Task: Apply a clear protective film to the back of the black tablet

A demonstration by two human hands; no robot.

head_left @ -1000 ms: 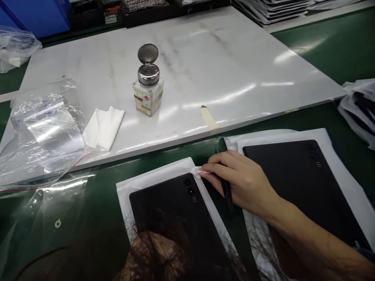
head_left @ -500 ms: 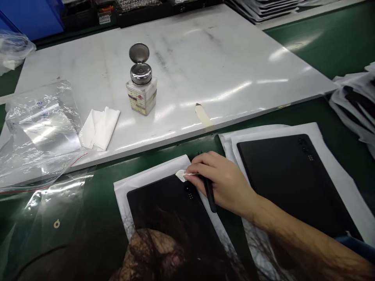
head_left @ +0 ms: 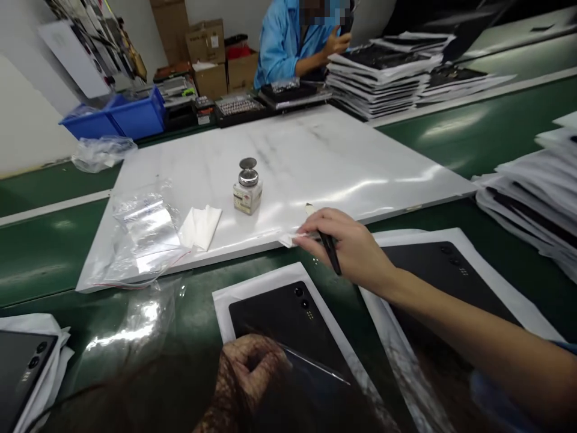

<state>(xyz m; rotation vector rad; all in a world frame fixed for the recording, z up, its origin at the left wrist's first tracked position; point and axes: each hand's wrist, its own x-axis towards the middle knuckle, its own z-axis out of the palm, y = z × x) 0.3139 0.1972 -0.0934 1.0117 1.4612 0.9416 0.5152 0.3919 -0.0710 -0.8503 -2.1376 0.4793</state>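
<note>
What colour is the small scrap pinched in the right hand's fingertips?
White. The scrap shows in the head view, pinched by the right hand along with a black pen.

A green bench (head_left: 473, 129) bears a white slab (head_left: 315, 156); cardboard boxes (head_left: 205, 45) stand against what seems a pale wall (head_left: 22, 120).

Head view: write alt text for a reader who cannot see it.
A right hand holds a black pen and pinches a small white scrap at the edge of a white board on a green bench. The left hand rests on a black tablet; a bottle and a cloth sit on the board.
</note>
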